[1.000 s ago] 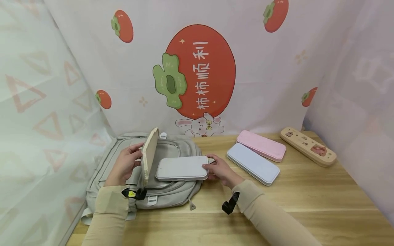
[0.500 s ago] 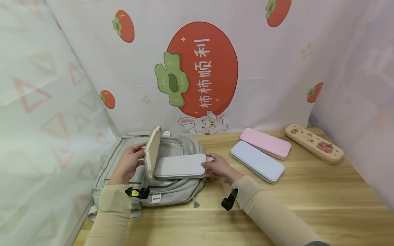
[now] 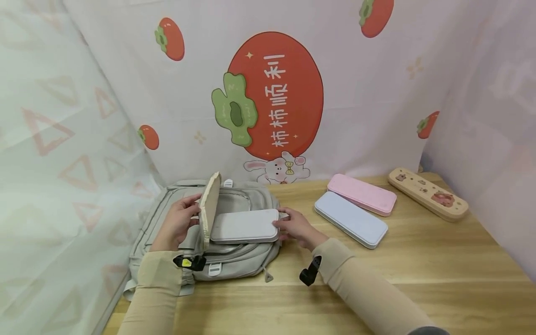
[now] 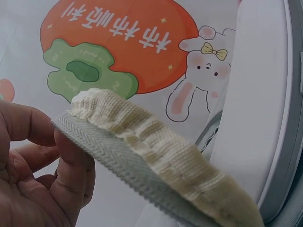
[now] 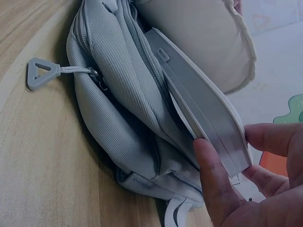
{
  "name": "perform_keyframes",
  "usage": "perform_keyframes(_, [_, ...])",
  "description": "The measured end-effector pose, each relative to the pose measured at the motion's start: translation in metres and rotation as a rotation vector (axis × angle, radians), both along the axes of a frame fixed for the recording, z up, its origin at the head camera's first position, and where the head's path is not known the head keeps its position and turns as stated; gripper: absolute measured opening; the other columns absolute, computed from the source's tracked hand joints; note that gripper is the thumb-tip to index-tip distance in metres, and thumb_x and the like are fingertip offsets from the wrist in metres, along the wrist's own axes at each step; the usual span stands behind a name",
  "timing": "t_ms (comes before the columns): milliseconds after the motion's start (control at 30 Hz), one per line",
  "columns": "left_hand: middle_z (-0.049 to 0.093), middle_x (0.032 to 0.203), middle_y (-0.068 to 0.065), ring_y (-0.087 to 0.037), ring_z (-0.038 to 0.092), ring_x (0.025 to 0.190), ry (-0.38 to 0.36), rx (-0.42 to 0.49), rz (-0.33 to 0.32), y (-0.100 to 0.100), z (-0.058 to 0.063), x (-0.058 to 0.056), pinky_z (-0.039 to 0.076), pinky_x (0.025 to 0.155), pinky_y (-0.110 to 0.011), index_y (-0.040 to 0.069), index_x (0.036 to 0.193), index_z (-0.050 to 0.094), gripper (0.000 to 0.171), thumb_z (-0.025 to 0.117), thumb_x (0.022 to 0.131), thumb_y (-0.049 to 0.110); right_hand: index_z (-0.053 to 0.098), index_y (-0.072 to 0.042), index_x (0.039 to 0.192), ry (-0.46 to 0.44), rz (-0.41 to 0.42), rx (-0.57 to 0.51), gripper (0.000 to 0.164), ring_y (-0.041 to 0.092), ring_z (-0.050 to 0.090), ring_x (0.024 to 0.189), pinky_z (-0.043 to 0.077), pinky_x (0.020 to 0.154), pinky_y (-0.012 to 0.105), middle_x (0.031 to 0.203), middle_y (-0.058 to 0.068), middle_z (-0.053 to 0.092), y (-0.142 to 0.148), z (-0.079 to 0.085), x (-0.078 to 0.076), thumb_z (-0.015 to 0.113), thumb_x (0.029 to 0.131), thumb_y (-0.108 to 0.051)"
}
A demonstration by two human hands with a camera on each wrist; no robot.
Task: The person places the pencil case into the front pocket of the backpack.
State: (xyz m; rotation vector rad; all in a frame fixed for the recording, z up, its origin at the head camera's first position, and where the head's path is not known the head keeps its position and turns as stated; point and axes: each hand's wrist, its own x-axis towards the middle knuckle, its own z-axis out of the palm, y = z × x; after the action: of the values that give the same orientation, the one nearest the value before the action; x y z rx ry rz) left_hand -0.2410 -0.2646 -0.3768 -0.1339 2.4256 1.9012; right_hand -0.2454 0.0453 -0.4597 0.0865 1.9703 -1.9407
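A grey backpack [image 3: 247, 269] lies on the table with its front pocket unzipped. My left hand [image 3: 179, 223] pinches the zippered edge of the raised pocket flap [image 3: 211, 209], whose cream lining shows in the left wrist view. My right hand [image 3: 299, 228] grips the right end of a white pencil case [image 3: 244, 225], thumb on one face and fingers on the other. The pencil case lies over the open pocket, its left end right at the flap. In the right wrist view, the case [image 5: 208, 113] is tilted beside the pocket's zipper [image 5: 151, 61].
To the right lie a light blue pencil case [image 3: 351, 219], a pink one [image 3: 361, 194] touching it, and a beige one with bear pictures [image 3: 427, 194]. A triangular zipper pull [image 3: 268, 277] hangs from the bag onto the wooden table [image 3: 268, 309]. A printed cloth [image 3: 356, 130] hangs behind.
The white pencil case has slid left, further over the pocket and closer to the flap, with my right hand. My left hand keeps holding the flap up. The head view shifted slightly.
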Motion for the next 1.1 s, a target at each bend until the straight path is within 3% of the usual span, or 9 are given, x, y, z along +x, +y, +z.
perform_keyframes(567, [0.054, 0.107, -0.006, -0.007, 0.061, 0.087, 0.005, 0.009, -0.009, -0.001, 0.000, 0.001, 0.054, 0.065, -0.023, -0.007, 0.156, 0.036, 0.053, 0.045, 0.105, -0.001, 0.049, 0.000, 0.150, 0.015, 0.021, -0.031, 0.055, 0.026, 0.066, 0.085, 0.062, 0.069, 0.034, 0.111, 0.020, 0.058, -0.011, 0.002, 0.000, 0.068, 0.098, -0.001])
perform_keyframes(800, [0.051, 0.107, -0.008, -0.009, 0.059, 0.089, 0.013, 0.002, -0.002, 0.000, -0.001, 0.001, 0.054, 0.066, -0.023, -0.007, 0.156, 0.038, 0.051, 0.045, 0.105, -0.002, 0.049, -0.003, 0.152, 0.030, 0.039, 0.006, 0.056, 0.024, 0.065, 0.083, 0.061, 0.067, 0.032, 0.111, 0.019, 0.058, -0.017, 0.005, -0.003, 0.067, 0.099, -0.004])
perform_keyframes(1000, [0.050, 0.122, -0.014, -0.009, 0.058, 0.092, 0.013, -0.006, 0.003, 0.001, 0.000, 0.001, 0.054, 0.067, -0.023, -0.006, 0.156, 0.036, 0.051, 0.043, 0.106, -0.002, 0.046, -0.001, 0.154, 0.027, 0.061, 0.011, 0.058, 0.023, 0.063, 0.083, 0.061, 0.070, 0.033, 0.113, 0.018, 0.054, -0.023, 0.006, -0.003, 0.066, 0.100, -0.003])
perform_keyframes(1100, [0.049, 0.120, -0.014, -0.009, 0.057, 0.092, 0.009, -0.004, 0.008, 0.002, 0.000, 0.002, 0.053, 0.066, -0.022, -0.006, 0.156, 0.036, 0.051, 0.043, 0.106, -0.002, 0.046, -0.001, 0.154, 0.024, 0.064, 0.018, 0.058, 0.024, 0.063, 0.084, 0.061, 0.071, 0.033, 0.117, 0.019, 0.054, -0.028, 0.007, -0.002, 0.066, 0.099, -0.002])
